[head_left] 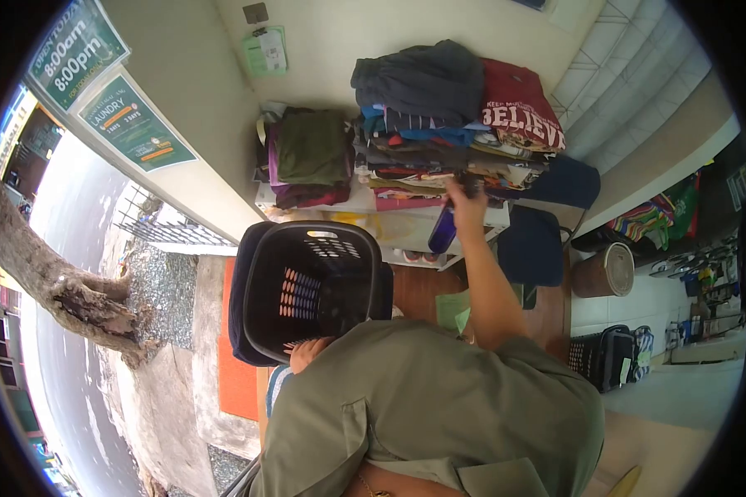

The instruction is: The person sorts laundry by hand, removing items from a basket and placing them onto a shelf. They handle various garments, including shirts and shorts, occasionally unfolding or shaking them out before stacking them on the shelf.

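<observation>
Olive shirt fills the bottom of the view, worn by the person and closest to the lens. Just above it the left hand sits at the lower rim of a black laundry basket, fingers curled over the edge and gripping it; the basket is tipped so that its open mouth faces up toward the camera, held close against the body. The right hand is stretched forward on a bare arm to the front of a tall stack of folded clothes — it touches the stack's lower layers, but whether its fingers are closed on a garment cannot be told. A red shirt printed BELIEVE lies on top of the stack at the right, a dark grey garment beside it. The stack rests on a white table against the wall, with a smaller pile to its left, topped in olive green. A purple item hangs just under the right wrist.
</observation>
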{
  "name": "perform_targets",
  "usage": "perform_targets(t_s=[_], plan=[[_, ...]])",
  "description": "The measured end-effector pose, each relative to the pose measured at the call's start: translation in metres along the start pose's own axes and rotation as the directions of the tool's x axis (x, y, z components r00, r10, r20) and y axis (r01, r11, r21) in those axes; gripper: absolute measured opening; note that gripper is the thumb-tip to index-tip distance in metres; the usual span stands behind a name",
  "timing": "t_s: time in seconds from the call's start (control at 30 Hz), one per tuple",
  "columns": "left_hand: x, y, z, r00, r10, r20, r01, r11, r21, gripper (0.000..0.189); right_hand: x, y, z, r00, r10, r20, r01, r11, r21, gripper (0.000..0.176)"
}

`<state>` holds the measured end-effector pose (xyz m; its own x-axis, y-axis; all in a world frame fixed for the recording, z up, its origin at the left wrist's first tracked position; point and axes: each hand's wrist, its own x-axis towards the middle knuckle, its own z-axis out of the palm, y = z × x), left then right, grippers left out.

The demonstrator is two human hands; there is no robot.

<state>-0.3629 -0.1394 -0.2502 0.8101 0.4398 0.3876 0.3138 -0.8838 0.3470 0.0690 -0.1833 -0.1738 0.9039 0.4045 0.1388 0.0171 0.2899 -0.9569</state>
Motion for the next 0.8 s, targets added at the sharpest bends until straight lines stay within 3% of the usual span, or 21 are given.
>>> perform_targets(t_s=[0.07, 0.13, 0.23, 0.33, 0.4, 0.47, 0.57, 0.67, 0.8], plan=[[-0.004, -0.002, 0.006, 1.000, -0.001, 0.003, 0.001, 0.999, 0.034, 0.023, 0.015, 0.001, -0.016, 0.974, 0.057, -0.219, -0.019, 0.985, 0.172, 0.021], [-0.003, -0.007, 0.008, 0.998, 0.053, -0.024, -0.052, 0.997, 0.061, 0.024, 0.020, -0.003, -0.032, 0.945, 0.123, -0.304, -0.071, 0.982, 0.176, 0.022], [-0.004, -0.005, 0.008, 1.000, 0.019, -0.024, -0.017, 0.997, 0.076, 0.025, 0.014, -0.006, -0.030, 0.989, 0.004, -0.151, 0.006, 0.998, 0.064, 0.024], [-0.010, -0.005, 0.016, 0.996, -0.093, -0.005, 0.093, 0.995, 0.032, 0.026, 0.004, -0.008, 0.003, 0.971, 0.179, 0.156, -0.146, 0.968, -0.203, 0.025], [-0.017, -0.005, 0.023, 0.988, -0.156, 0.008, 0.156, 0.988, -0.003, 0.026, -0.008, -0.014, 0.048, 0.906, 0.253, 0.339, -0.168, 0.951, -0.259, 0.025], [-0.019, -0.004, 0.024, 0.981, -0.195, 0.020, 0.195, 0.980, -0.027, 0.027, 0.000, 0.017, 0.081, 0.827, 0.277, 0.489, -0.058, 0.908, -0.416, 0.033], [-0.012, 0.005, 0.019, 0.964, -0.264, -0.024, 0.263, 0.964, -0.030, 0.026, 0.009, 0.059, 0.123, 0.682, 0.233, 0.693, 0.446, 0.619, -0.647, 0.043], [-0.007, 0.011, 0.009, 0.938, -0.348, 0.000, 0.347, 0.937, -0.037, 0.025, 0.006, 0.080, 0.150, 0.662, 0.336, 0.669, 0.416, 0.578, -0.702, 0.054], [-0.009, 0.009, 0.005, 0.919, -0.395, 0.008, 0.395, 0.918, -0.031, 0.028, 0.022, 0.112, 0.177, 0.707, 0.379, 0.597, 0.303, 0.600, -0.740, 0.054]])
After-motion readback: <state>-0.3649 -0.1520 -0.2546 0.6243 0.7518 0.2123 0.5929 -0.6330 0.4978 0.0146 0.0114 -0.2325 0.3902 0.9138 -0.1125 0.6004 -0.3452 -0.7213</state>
